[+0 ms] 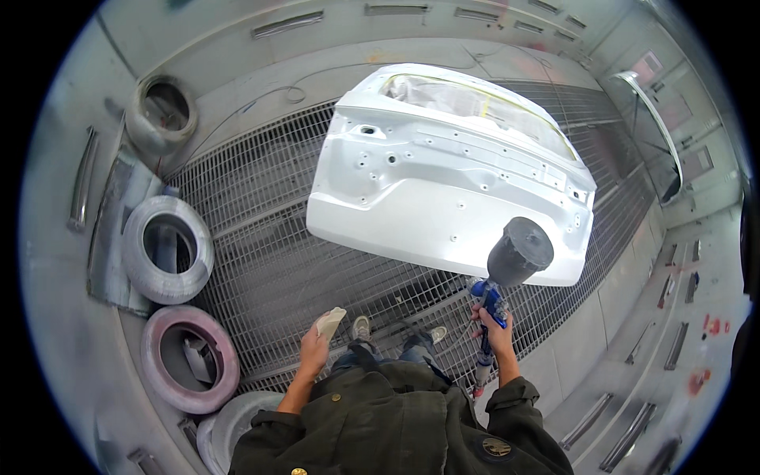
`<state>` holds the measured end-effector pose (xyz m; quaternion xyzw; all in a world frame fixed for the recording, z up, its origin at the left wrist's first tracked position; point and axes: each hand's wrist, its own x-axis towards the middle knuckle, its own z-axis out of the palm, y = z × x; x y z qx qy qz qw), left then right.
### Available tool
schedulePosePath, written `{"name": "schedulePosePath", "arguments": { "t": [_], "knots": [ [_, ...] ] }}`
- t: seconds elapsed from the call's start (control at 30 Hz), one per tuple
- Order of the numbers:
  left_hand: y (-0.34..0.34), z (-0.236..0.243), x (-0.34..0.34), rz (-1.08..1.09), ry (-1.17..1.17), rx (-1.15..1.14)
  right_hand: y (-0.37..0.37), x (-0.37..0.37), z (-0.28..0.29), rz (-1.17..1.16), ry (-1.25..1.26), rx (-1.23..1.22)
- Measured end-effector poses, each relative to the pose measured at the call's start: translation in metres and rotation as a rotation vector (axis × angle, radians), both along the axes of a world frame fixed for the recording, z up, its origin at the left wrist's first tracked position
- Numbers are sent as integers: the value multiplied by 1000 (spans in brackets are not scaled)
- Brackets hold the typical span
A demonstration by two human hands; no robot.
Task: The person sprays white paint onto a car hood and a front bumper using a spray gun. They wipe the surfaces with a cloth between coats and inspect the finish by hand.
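jacket (396, 423): dark olive, sleeves pushed up | jeans (388, 358): blue | shoes (362, 327): light, possibly grey

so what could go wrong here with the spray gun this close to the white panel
1. The spray gun in the right hand sits close over the white car panel; paint could build up and run near that lower edge.
2. The cloth in the left hand might brush the panel and mark it.
3. The feet are on open floor grating, with tyres beside it: a trip risk.
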<state>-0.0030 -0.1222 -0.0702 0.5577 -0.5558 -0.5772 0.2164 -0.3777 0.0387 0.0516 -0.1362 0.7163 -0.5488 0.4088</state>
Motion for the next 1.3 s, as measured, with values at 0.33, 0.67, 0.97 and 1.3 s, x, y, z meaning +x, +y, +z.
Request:
{"name": "schedulePosePath", "arguments": {
  "t": [0.33, 0.67, 0.97, 1.3],
  "knots": [
    [42, -63, 85, 151, -272, 100, -38, 26, 0, 109, 43, 7],
    [107, -135, 176, 155, -553, 202, -43, 44, -1, 178, 29, -13],
    [23, -80, 69, 153, 14, 359, -35, 49, 7, 140, 24, -12],
    [-10, 89, -147, -428, 491, 986, 5, 27, 25, 78, -34, -20]
  ]
}}
